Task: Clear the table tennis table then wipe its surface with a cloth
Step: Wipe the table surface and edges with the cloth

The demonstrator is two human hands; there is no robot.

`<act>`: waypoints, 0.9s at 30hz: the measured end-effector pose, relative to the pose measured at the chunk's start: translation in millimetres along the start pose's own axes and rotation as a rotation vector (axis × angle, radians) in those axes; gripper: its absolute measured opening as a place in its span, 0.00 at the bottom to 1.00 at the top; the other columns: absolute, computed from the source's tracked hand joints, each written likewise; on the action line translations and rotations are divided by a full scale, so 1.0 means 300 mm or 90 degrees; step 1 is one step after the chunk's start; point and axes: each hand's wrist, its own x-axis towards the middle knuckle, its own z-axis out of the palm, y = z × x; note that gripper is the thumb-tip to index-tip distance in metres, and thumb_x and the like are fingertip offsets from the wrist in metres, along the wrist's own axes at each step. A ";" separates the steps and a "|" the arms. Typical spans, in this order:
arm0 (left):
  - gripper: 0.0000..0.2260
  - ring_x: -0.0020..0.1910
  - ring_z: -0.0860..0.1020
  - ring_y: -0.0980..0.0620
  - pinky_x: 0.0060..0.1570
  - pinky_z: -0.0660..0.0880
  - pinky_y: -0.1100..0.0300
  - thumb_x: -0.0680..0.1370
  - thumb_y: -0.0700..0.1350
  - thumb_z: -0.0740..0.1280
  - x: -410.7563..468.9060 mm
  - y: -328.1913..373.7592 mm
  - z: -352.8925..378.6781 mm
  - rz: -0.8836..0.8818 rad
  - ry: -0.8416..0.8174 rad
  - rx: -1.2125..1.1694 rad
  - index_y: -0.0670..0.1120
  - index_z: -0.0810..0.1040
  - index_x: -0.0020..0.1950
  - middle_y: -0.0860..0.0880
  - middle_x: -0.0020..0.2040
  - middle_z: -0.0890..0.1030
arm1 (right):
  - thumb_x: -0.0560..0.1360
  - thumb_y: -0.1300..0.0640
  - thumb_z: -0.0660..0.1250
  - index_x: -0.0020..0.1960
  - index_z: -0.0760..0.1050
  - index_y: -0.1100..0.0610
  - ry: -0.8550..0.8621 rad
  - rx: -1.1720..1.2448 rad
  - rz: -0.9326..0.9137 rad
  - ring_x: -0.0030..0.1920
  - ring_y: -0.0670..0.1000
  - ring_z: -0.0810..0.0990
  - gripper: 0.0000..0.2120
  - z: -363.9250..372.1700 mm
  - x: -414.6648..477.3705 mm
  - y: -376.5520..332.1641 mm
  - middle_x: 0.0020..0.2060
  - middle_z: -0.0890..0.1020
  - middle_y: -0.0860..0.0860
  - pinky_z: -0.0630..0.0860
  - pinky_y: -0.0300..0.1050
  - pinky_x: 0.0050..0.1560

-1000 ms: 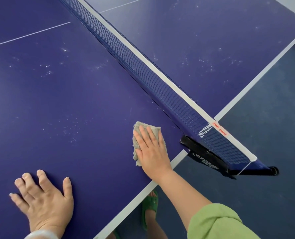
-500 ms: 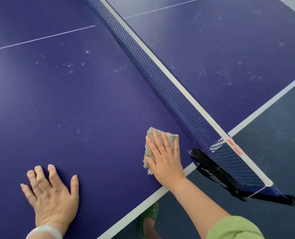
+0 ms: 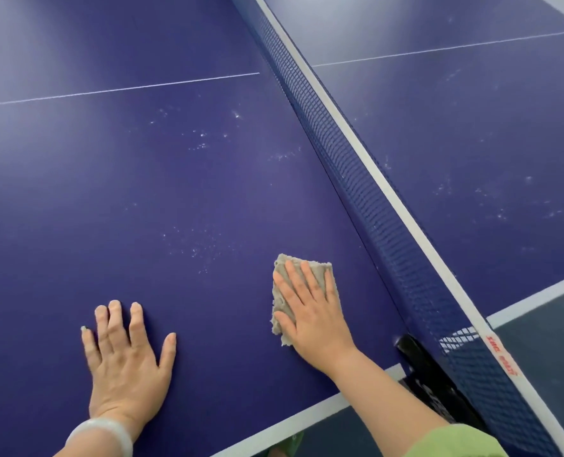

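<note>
Dark blue table tennis table [image 3: 142, 192], matte top with a soft glare, and there are pale dusty specks [image 3: 201, 140] scattered on both sides of the net [image 3: 373, 206]. The net is navy mesh with a white tape along its top and runs diagonally through the shot. A black clamp [image 3: 429, 374] holds it at the table edge, and past that it's grey-blue floor [image 3: 554, 341].

The cloth [image 3: 280, 300] sits on the near side of the net, just beside it and close to the clamp end. It's a small greyish-beige rag folded into a rough rectangle, fuzzy like terry, with frayed, ragged edges. It lies flat on the table.

The person's right hand [image 3: 313, 315] lies on top of it, fingers straight and slightly spread, pressing it down rather than gripping it. A light green sleeve [image 3: 455, 440] shows at that arm. The left hand [image 3: 125, 361] is further from the net, palm flat on the bare table, fingers stretched out and holding nothing, with a pale smooth bangle [image 3: 102, 433] on the wrist.
</note>
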 end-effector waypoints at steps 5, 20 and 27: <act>0.39 0.79 0.46 0.41 0.76 0.42 0.41 0.76 0.64 0.45 0.001 -0.002 0.004 -0.001 -0.004 0.004 0.37 0.62 0.76 0.37 0.78 0.55 | 0.82 0.41 0.42 0.81 0.43 0.50 -0.006 -0.050 0.187 0.80 0.52 0.40 0.30 -0.029 0.060 0.187 0.80 0.42 0.49 0.45 0.65 0.76; 0.37 0.79 0.49 0.39 0.77 0.43 0.41 0.76 0.63 0.47 0.005 -0.008 0.013 0.006 0.015 -0.013 0.37 0.63 0.75 0.37 0.77 0.57 | 0.81 0.40 0.45 0.81 0.47 0.48 -0.009 -0.030 0.130 0.80 0.52 0.44 0.31 -0.039 -0.038 0.267 0.80 0.46 0.46 0.50 0.68 0.75; 0.37 0.78 0.50 0.38 0.76 0.44 0.40 0.76 0.63 0.48 0.004 -0.004 0.007 0.010 0.025 -0.026 0.36 0.64 0.74 0.36 0.76 0.58 | 0.81 0.39 0.44 0.80 0.42 0.46 -0.022 -0.033 0.162 0.79 0.51 0.39 0.30 -0.070 0.292 0.220 0.80 0.41 0.45 0.42 0.67 0.75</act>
